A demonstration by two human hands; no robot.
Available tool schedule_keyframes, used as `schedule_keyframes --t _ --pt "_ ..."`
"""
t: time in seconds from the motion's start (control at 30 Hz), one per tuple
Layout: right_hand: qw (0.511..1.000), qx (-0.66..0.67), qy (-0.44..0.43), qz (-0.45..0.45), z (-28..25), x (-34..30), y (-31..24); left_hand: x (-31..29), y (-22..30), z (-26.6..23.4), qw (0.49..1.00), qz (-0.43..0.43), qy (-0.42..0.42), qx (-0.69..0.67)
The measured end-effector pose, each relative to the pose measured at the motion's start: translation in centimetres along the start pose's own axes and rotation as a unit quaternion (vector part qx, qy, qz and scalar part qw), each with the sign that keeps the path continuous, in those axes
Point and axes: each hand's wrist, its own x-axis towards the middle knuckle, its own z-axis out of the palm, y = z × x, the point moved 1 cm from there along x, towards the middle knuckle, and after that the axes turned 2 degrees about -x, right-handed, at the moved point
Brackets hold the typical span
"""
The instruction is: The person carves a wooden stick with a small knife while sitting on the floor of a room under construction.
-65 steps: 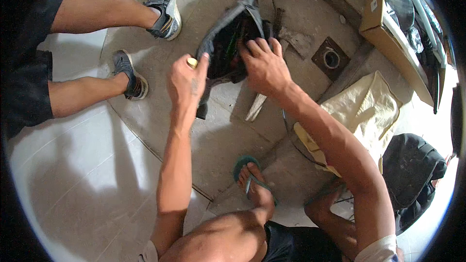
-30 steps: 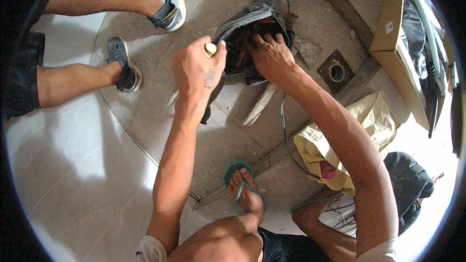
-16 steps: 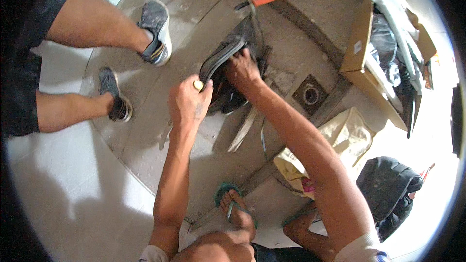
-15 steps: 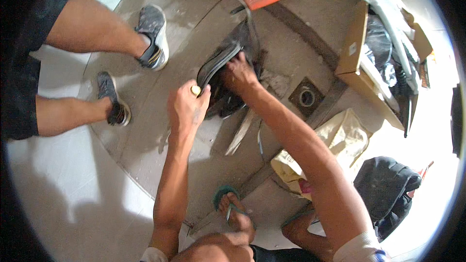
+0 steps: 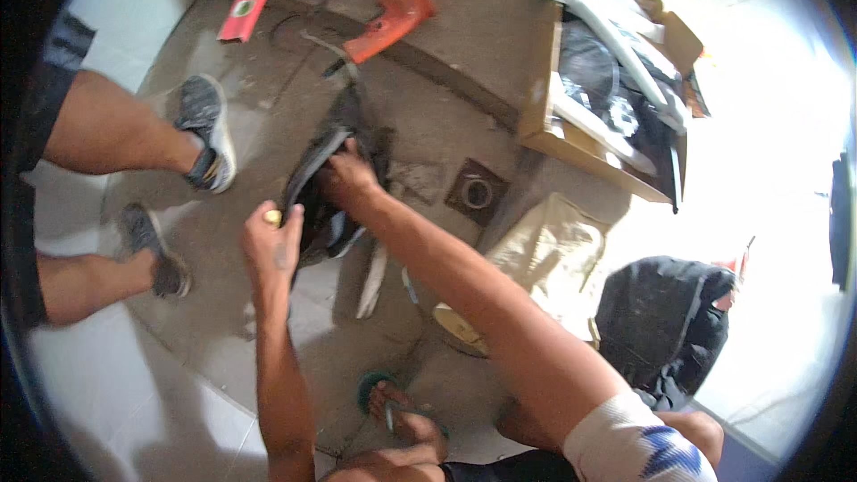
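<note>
A black bag (image 5: pixel 308 168) lies on the dusty floor ahead of me, its long mouth spread apart. My left hand (image 5: pixel 275 239) pinches the near left edge of that mouth; a round yellow piece like a ring shows at its fingers. Across the opening, my right hand (image 5: pixel 350 182) reaches into the bag. Its fingertips are partly hidden inside, so whether they grip anything cannot be seen. The bag's contents are mostly dark.
Beyond the bag lie an orange power drill (image 5: pixel 391 9) and a red spirit level (image 5: pixel 253 2). Another person's shoe (image 5: pixel 205 125) stands at left. To the right are a square drain (image 5: pixel 478 190), a filled cardboard box (image 5: pixel 542 94), a cream sack (image 5: pixel 558 245) and a black backpack (image 5: pixel 656 321).
The whole view has shifted, so things sit lower and further left in it. Both hands stay at the bag, the left on its edge and the right in its mouth.
</note>
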Motion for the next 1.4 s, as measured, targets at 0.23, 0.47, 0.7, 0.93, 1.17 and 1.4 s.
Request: schedule_keyframes --t 0.23,0.47,0.7,0.93,1.17,1.4 --pt "0.996 -0.030 -0.083 0.026 -0.2 2.0 0.9 -0.9 2.1 -0.2 0.997 -0.027 0.007 0.066" --pt "0.979 -0.119 -0.158 0.056 -1.4 1.5 1.9 0.0 2.6 0.2 0.997 -0.028 -0.045 0.056" --pt "0.989 -0.080 -0.123 0.001 -4.5 -0.9 0.2 -0.3 1.3 -0.9 0.997 -0.020 -0.047 0.066" --pt "0.968 -0.082 -0.236 0.022 -1.9 2.1 0.5 -0.8 0.5 -0.7 0.995 -0.059 -0.073 0.029" --pt "0.994 -0.066 -0.082 0.013 1.1 -0.2 3.5 -0.8 1.1 1.8 0.994 -0.050 -0.101 0.006" --pt "0.993 0.011 -0.050 -0.106 -3.8 -2.5 2.7 -1.1 0.7 0.2 0.995 -0.022 -0.077 -0.066"
